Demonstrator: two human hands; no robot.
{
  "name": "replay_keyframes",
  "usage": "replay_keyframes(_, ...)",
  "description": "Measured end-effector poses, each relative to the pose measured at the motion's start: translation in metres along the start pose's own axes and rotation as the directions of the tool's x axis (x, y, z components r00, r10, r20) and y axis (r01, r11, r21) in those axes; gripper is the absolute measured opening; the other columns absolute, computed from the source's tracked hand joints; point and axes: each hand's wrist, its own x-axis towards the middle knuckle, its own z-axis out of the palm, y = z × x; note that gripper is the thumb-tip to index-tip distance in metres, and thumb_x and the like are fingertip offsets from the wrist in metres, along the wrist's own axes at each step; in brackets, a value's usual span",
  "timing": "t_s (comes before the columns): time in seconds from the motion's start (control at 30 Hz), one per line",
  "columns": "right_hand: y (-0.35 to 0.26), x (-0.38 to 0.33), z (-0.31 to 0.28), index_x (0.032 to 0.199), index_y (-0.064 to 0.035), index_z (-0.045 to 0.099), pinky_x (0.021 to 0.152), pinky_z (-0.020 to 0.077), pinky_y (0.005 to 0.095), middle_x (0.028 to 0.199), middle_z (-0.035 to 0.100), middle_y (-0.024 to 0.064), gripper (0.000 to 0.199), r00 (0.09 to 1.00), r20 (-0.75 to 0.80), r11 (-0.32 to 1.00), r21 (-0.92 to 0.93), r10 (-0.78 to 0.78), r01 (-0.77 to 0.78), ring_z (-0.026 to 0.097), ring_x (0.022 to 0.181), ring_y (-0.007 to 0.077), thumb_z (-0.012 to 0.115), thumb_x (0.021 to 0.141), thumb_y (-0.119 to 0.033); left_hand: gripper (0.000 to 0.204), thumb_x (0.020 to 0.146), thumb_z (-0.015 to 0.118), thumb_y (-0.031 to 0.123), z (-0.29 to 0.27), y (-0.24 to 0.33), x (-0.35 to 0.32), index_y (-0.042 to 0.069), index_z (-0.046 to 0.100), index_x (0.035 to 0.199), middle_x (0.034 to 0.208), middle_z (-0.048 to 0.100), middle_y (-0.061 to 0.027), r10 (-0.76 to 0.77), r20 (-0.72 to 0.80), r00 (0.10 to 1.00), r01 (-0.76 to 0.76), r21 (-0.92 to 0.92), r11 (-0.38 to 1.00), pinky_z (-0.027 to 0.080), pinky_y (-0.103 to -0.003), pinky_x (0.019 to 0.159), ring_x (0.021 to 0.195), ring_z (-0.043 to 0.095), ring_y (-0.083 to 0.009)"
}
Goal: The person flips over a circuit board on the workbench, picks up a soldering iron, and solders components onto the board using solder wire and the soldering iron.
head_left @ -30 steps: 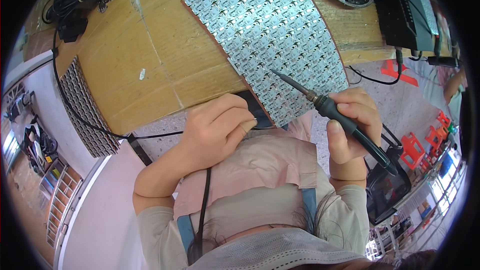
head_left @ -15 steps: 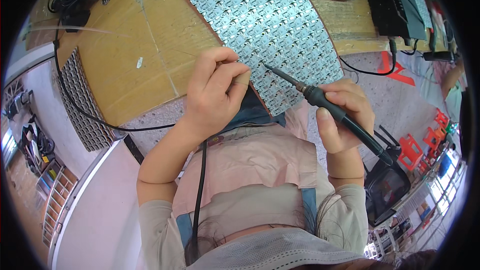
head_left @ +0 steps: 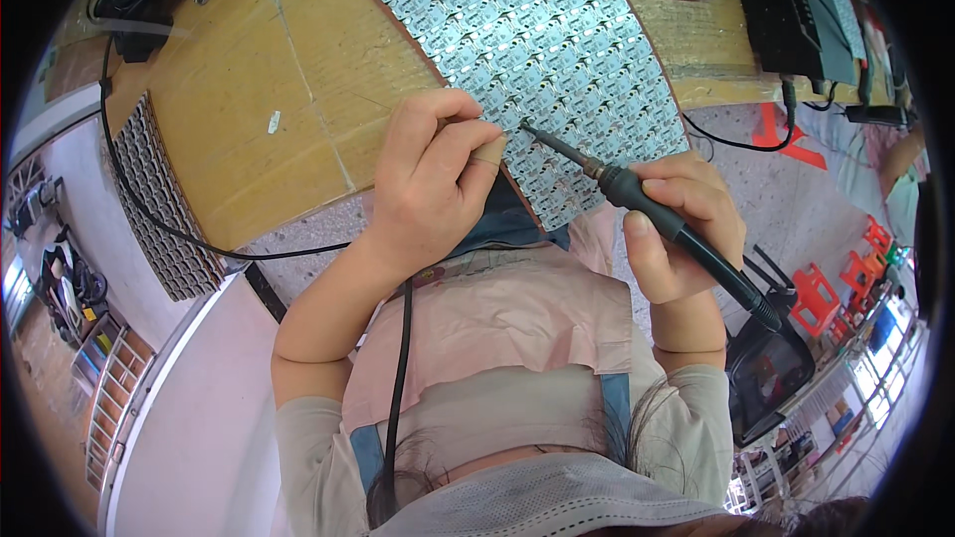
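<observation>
Across the yellowish-brown wooden table (head_left: pixel 234 65), at its near edge, a large silvery-white sheet covered with rows of small repeated circuit patterns (head_left: pixel 537 50) was laid, its near corner extended past the edge. By the right hand (head_left: pixel 691 229), a black pen-shaped soldering iron with a slim metal tip (head_left: pixel 642 201) was gripped between thumb and fingers; its handle was slanted toward the near right and its tip was directed at the left part of the sheet. Whether the sheet was touched by the tip could not be told. The left hand (head_left: pixel 428 179) was held at the sheet's left edge, near the tip, with its fingers curled and pinched closed; what was pinched could not be made out. To the left, a small white scrap (head_left: pixel 274 122) was seen on the table, and farther left, a grey scale-patterned sheet (head_left: pixel 164 194) was crossed by a thin black cable (head_left: pixel 254 258).
</observation>
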Motion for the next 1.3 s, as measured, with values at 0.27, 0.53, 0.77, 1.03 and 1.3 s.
replay_keyframes(0.27,-0.005,-0.006,-0.007,0.095,0.0001,0.060,0.061,0.0520,0.0340,0.082,0.068,0.0170,0.024,1.000,-0.021,1.000,-0.011,-0.005,0.005,0.065,0.067,0.0258,0.071,0.074,-0.003,0.018,0.075,0.077,-0.006,-0.003,0.002,-0.001,0.001,0.067,0.089,0.099,0.060,-0.0112,0.018,0.009,1.000,-0.018,0.001,1.000,0.050,-0.029,0.067,0.083,0.059,-0.0218)
replay_keyframes(0.53,-0.006,-0.015,-0.009,0.093,-0.0007,0.059,0.061,0.0524,0.0346,0.084,0.068,0.0176,0.023,0.999,-0.019,0.999,0.014,0.034,-0.034,0.066,0.067,0.0262,0.070,0.074,-0.002,0.023,0.068,0.075,-0.007,0.006,0.006,-0.006,0.001,0.063,0.086,0.098,0.057,-0.0110,0.042,0.019,0.999,-0.041,-0.052,0.998,0.046,-0.037,0.069,0.081,0.056,-0.0282)
replay_keyframes(0.77,-0.006,-0.013,-0.008,0.093,-0.0008,0.060,0.061,0.0530,0.0348,0.083,0.068,0.0167,0.025,1.000,-0.016,1.000,-0.010,0.025,-0.025,0.066,0.067,0.0271,0.071,0.071,0.000,0.023,0.068,0.075,-0.006,0.006,0.007,-0.004,0.002,0.063,0.086,0.097,0.057,-0.0105,0.037,0.040,0.998,-0.035,-0.050,0.998,0.045,-0.038,0.070,0.083,0.056,-0.0293)
replay_keyframes(1.03,-0.009,-0.014,-0.010,0.092,-0.0006,0.060,0.059,0.0517,0.0346,0.082,0.067,0.0165,0.024,0.999,0.030,0.999,-0.005,0.033,-0.033,0.066,0.066,0.0271,0.071,0.071,0.000,0.020,0.073,0.077,-0.006,0.001,0.007,-0.003,0.002,0.067,0.088,0.100,0.059,-0.0103,0.062,0.081,0.995,-0.063,0.007,0.998,0.049,-0.031,0.067,0.083,0.058,-0.0225)
replay_keyframes(1.3,-0.012,-0.032,-0.018,0.093,-0.0007,0.060,0.058,0.0509,0.0351,0.082,0.066,0.0166,0.023,0.997,-0.040,0.997,0.022,0.069,-0.068,0.065,0.066,0.0270,0.071,0.073,-0.002,0.021,0.068,0.075,-0.004,0.007,0.018,-0.006,0.001,0.064,0.085,0.098,0.057,-0.0108,0.070,0.118,0.991,-0.060,-0.087,0.994,0.047,-0.038,0.069,0.086,0.056,-0.0295)
